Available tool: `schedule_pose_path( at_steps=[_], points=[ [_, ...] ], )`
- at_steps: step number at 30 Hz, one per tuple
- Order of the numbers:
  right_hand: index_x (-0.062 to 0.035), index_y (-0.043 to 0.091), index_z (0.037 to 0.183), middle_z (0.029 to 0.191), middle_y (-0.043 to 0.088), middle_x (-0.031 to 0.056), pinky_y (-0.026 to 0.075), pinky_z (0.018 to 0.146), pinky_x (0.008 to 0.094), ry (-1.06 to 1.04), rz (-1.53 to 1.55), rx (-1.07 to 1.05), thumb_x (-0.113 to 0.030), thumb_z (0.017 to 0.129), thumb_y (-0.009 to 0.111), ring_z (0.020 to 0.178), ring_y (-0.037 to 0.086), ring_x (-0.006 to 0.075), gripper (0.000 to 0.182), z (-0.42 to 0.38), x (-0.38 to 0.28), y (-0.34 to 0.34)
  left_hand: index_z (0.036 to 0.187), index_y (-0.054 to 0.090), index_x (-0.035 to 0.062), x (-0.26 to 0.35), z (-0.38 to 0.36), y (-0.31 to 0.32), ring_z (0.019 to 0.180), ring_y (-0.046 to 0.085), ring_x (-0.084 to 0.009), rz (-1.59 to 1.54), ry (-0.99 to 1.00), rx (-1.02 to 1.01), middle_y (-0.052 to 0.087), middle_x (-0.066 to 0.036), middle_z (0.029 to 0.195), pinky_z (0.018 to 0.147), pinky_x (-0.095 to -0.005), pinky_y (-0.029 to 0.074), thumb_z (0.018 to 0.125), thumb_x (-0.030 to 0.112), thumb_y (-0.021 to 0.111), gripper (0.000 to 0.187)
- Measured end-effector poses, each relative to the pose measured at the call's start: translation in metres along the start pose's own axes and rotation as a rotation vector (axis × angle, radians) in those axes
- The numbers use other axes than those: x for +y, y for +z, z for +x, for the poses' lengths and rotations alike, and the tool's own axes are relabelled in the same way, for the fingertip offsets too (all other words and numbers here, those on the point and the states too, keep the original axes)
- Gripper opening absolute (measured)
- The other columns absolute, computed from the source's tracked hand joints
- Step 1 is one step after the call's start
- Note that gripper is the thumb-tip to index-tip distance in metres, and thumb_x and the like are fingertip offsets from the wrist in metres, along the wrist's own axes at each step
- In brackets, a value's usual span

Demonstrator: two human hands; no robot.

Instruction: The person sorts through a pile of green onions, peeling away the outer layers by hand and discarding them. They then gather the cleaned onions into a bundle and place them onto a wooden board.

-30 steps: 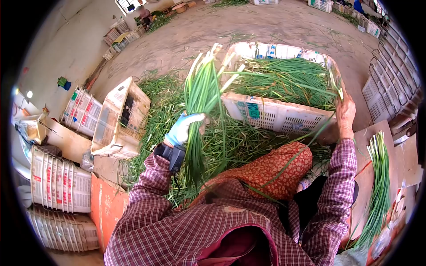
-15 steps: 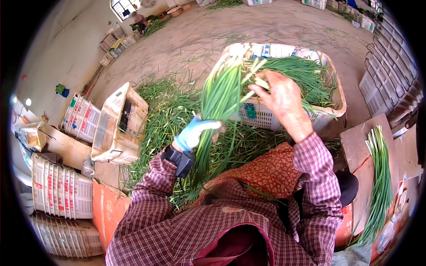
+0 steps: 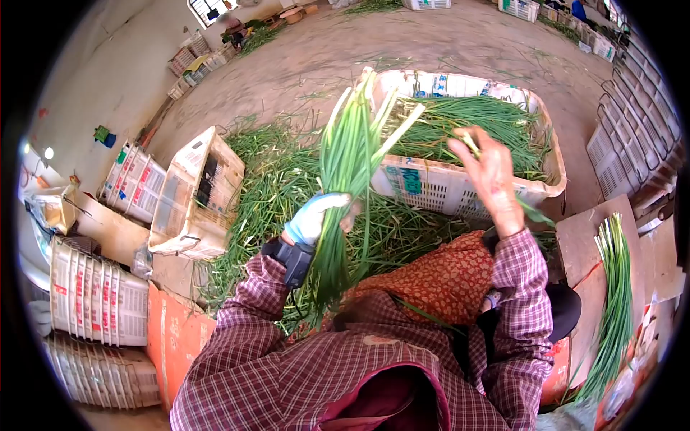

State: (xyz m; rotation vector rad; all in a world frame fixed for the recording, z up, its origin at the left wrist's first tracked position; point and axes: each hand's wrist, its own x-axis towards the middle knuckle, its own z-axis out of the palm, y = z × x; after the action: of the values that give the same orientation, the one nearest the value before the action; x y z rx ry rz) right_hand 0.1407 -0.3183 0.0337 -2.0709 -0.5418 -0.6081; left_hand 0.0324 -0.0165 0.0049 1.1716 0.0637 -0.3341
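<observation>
My left hand (image 3: 322,217), in a light blue and white glove, is wrapped around a bunch of green onions (image 3: 352,144). Their pale root ends point up and away, and the green leaves hang down over my lap. My right hand (image 3: 490,169), bare, is closed in a pinch over the near side of the white crate (image 3: 445,176). A pale green onion stalk (image 3: 471,144) shows between its fingers, and a green leaf (image 3: 533,213) trails out below the wrist. More green onions (image 3: 478,118) lie inside the crate.
Loose green leaves (image 3: 277,183) cover the floor before me. A tilted crate (image 3: 198,194) and stacked crates (image 3: 97,298) stand left; more stacked crates (image 3: 625,136) rise at right. A bundle of green onions (image 3: 614,302) lies on cardboard at right. Another person (image 3: 233,30) sits far back.
My right hand has moved right, away from the bunch, with a stalk in its fingers. The bunch in my left hand stands more upright, its root ends fanned apart. The view has shifted slightly.
</observation>
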Motion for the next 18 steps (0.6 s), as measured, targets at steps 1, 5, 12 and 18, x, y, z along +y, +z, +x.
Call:
schedule_pose_path(
  at_steps=[1, 5, 12, 18],
  points=[
    [-0.0042, 0.066, 0.098, 0.082, 0.069, 0.0102, 0.051, 0.061, 0.0326, 0.079, 0.143, -0.039, -0.036, 0.087, 0.066, 0.068, 0.066, 0.0187, 0.033, 0.002, -0.018, 0.004, 0.094, 0.060, -0.0010, 0.000, 0.001, 0.006, 0.055, 0.051, -0.0165, 0.033, -0.004, -0.036, 0.054, -0.006, 0.064, 0.054, -0.0294, 0.041, 0.088, 0.027, 0.058, 0.028],
    [-0.0009, 0.066, 0.111, 0.092, 0.070, 0.0077, 0.048, 0.077, 0.0266, 0.186, 0.625, -0.128, -0.033, 0.086, 0.068, 0.083, 0.062, 0.0112, 0.041, 0.009, -0.035, 0.036, 0.093, 0.061, -0.0021, -0.005, 0.006, 0.023, 0.057, 0.051, -0.0198, 0.085, -0.062, -0.093, 0.055, -0.009, 0.063, 0.056, -0.0309, 0.041, 0.088, 0.030, 0.056, 0.032],
    [-0.0018, 0.065, 0.109, 0.085, 0.069, 0.0081, 0.049, 0.072, 0.0274, 0.214, 0.527, -0.049, -0.032, 0.085, 0.069, 0.075, 0.061, 0.0099, 0.039, 0.004, -0.037, 0.039, 0.131, 0.047, -0.0034, -0.006, 0.009, 0.038, 0.099, 0.063, -0.0281, 0.022, -0.042, -0.121, 0.061, -0.018, 0.117, 0.088, -0.0372, 0.050, 0.088, 0.030, 0.056, 0.055],
    [-0.0016, 0.064, 0.106, 0.081, 0.069, 0.0107, 0.050, 0.064, 0.0307, 0.343, 0.551, -0.212, -0.028, 0.084, 0.069, 0.066, 0.061, 0.0131, 0.034, -0.009, -0.049, 0.041, 0.106, 0.061, -0.0014, 0.007, 0.007, 0.057, 0.080, 0.061, -0.0150, 0.338, 0.106, -0.073, 0.065, -0.011, 0.087, 0.072, -0.0285, 0.049, 0.090, 0.021, 0.057, 0.028]
  ],
)
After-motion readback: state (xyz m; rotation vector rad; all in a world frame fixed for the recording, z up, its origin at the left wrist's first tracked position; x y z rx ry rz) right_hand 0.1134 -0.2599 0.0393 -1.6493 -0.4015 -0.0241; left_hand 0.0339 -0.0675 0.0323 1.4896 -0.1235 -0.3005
